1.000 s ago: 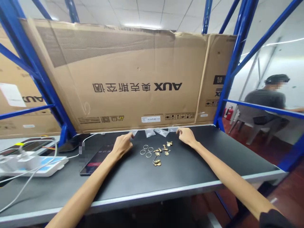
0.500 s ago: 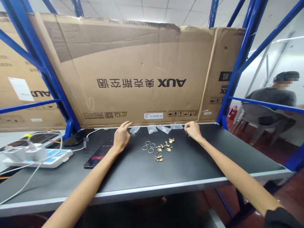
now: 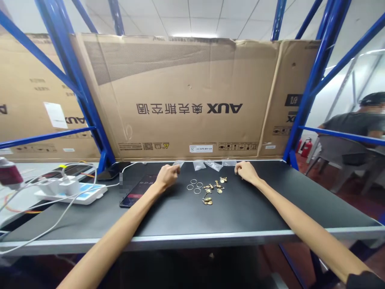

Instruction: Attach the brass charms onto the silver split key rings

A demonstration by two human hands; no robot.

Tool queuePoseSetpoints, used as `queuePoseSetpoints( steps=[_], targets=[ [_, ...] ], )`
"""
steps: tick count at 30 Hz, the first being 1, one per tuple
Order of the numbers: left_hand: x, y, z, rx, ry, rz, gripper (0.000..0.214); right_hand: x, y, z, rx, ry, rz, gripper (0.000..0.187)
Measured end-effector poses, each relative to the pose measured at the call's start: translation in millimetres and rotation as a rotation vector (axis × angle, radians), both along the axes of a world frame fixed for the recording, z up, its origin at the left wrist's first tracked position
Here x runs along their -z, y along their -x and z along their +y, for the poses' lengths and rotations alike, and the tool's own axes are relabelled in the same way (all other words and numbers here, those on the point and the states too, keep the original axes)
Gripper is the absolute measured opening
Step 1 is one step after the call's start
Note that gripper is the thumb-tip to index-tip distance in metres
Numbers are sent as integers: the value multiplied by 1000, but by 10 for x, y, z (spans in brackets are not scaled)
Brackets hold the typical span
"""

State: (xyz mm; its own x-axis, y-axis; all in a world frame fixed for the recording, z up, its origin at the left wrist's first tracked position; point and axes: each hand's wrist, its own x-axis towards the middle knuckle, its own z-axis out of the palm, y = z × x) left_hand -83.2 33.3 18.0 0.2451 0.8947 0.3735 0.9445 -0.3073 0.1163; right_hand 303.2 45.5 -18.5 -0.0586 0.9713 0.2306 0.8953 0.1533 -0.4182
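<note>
Left hand (image 3: 166,178), fingers curled, meets the leftmost of a row of small clear plastic bags (image 3: 179,163) (any grip is hidden), while the empty, half-curled right hand (image 3: 246,171) rests on the black table (image 3: 270,208) near brass charms (image 3: 214,187) and metal rings (image 3: 195,186).

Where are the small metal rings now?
In the head view, the metal rings lie on the black bench, between the left hand and the brass charms.

Bright ceiling lights (image 3: 195,35), soft shadows on the tabletop (image 3: 258,212) (little glare), fisheye bending at the edges
</note>
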Motion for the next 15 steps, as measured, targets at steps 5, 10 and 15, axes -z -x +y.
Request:
queuePoseSetpoints(
  steps=[5, 10, 15],
  targets=[
    [-12, -20, -6, 33, 104, 79, 32, 34, 2, 27, -36, -1, -36, 34],
    [-8, -34, 8, 48, 143, 102, 33, 60, 29, 36, -94, -44, -60, 32],
    [107, -110, 17, 65, 185, 83, 32, 93, 50, 39, -194, -57, -70, 31]
  ],
)
